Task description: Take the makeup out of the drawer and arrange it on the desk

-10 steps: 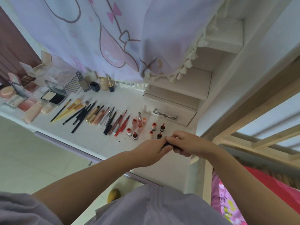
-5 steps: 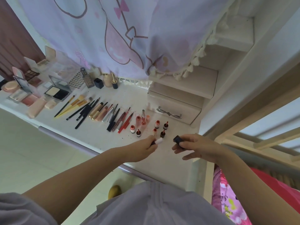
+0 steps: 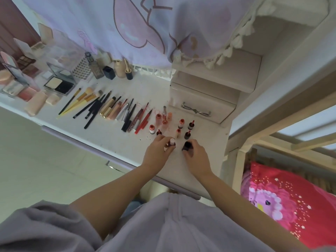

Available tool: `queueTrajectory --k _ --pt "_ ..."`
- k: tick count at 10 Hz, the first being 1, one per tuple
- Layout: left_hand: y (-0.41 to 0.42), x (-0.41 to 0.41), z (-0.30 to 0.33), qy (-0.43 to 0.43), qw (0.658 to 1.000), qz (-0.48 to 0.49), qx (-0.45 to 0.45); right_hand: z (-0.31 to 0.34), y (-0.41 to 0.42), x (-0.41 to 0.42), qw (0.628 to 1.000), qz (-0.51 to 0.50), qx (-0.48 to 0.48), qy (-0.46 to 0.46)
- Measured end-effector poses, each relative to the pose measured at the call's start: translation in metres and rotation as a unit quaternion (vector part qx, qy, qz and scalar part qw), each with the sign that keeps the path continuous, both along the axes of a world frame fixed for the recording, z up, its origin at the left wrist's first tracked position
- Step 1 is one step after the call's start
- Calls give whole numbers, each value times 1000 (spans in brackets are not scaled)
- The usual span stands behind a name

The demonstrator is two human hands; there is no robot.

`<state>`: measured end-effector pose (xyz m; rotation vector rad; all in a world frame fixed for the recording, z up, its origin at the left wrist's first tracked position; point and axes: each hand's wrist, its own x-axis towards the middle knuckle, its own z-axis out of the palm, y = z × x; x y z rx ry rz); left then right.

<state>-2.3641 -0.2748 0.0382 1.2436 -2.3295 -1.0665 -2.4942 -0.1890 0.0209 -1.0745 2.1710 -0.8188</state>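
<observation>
Our left hand [image 3: 158, 151] pinches an uncapped lipstick [image 3: 171, 142], our right hand [image 3: 195, 155] its dark cap [image 3: 186, 146], both on the surface [image 3: 116, 137] near eight standing lipsticks [image 3: 181, 123]; one tube [image 3: 135, 120] reads "COLOR".

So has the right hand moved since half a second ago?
Yes. The right hand, gripping a dark cap, has moved forward onto the desk, toward the row of small lipsticks below the drawer.
</observation>
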Motion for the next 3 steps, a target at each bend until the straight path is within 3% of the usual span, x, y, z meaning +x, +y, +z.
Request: queueTrajectory --k 2,3 --pt "6 -5 -12 -27 1000 -1 7 -17 -5 1 999 16 2 42" --pt "7 -1 -14 -26 999 5 22 -15 2 -2 1000 -17 -1 -6"
